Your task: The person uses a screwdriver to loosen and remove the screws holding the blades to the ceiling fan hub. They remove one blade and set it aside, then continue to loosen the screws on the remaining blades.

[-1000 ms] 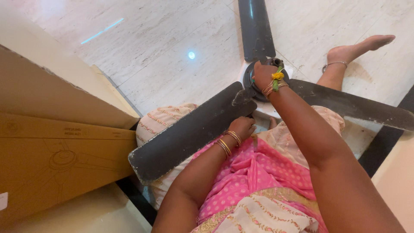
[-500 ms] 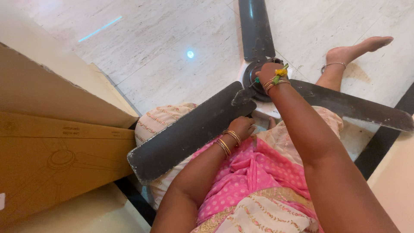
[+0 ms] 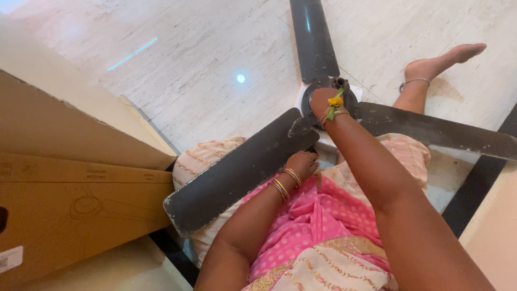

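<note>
Right hand (image 3: 322, 100) shifted left on fan hub (image 3: 311, 102), grip unclear, left hand (image 3: 302, 163) clutching blade (image 3: 242, 167), marble floor (image 3: 215, 70)

Right hand (image 3: 321, 101): shifted on the fan hub (image 3: 328, 97), from its far rim 1 second ago toward the near-left side, now covering the middle. Green-handled tool: tip visible half a second ago, now hidden. View: tilted slightly; cardboard box (image 3: 81, 210) sits lower.

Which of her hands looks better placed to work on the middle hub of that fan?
The right hand, probably: it already rests on top of the dark fan hub where the blades meet. The left hand sits lower, by the edge of the near blade, seemingly steadying it.
</note>
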